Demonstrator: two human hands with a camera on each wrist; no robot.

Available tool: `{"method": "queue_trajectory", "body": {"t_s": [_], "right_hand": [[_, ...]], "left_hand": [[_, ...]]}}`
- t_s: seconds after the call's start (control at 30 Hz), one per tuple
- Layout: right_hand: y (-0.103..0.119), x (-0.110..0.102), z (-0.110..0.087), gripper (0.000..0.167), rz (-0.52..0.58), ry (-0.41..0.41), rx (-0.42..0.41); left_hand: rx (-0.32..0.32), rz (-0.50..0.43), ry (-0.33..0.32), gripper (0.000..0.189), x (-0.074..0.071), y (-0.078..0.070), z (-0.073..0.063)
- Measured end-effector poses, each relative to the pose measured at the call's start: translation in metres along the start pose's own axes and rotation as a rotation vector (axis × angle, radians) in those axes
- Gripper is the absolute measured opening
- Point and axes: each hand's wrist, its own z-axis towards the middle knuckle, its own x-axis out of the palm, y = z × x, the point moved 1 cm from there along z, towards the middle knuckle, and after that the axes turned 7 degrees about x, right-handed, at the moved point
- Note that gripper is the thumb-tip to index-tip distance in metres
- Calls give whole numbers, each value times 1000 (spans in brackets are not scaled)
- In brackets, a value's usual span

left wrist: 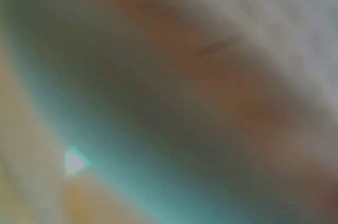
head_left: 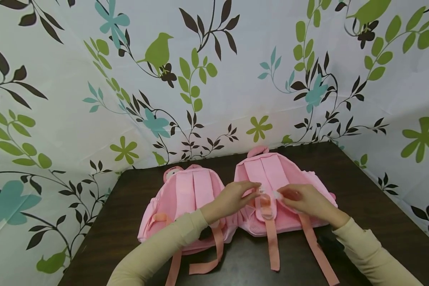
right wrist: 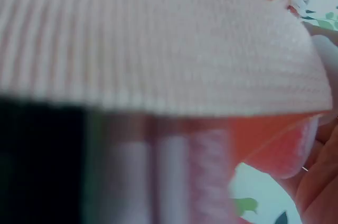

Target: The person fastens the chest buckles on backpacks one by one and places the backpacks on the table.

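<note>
My left sleeve (head_left: 161, 246) is slanting in nearest, in front of the left pink backpack (head_left: 186, 190). The right pink backpack (head_left: 268, 167) is resting on the bench (head_left: 100, 238), strap side facing me. My left grip (head_left: 236, 198) is pinching a clear buckle (head_left: 261, 190) above the orange webbing (head_left: 273, 246); my right grip (head_left: 304, 198) is pinching a small white piece (head_left: 277, 195) just beside it. I should be holding the left steady, keeping the webbing untwisted, and working gently with the right.
</note>
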Motion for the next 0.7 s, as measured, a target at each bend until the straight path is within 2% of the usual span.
{"method": "queue_trajectory", "body": {"t_s": [0.13, 0.33, 0.47, 0.57, 0.7], "right_hand": [[5, -14, 1, 26, 54, -45, 15], [15, -37, 8, 28, 1, -147, 27], [20, -50, 12, 29, -3, -200, 46], [22, -55, 15, 30, 5, -212, 52], [23, -57, 16, 31, 3, -214, 53]], "left_hand": [[17, -37, -56, 33, -8, -3, 3], [34, -75, -151, 32, -29, -7, 9], [41, -67, -231, 31, -47, -10, 14], [31, -44, -276, 31, -57, -11, 15], [6, -22, -305, 31, -63, -9, 13]]}}
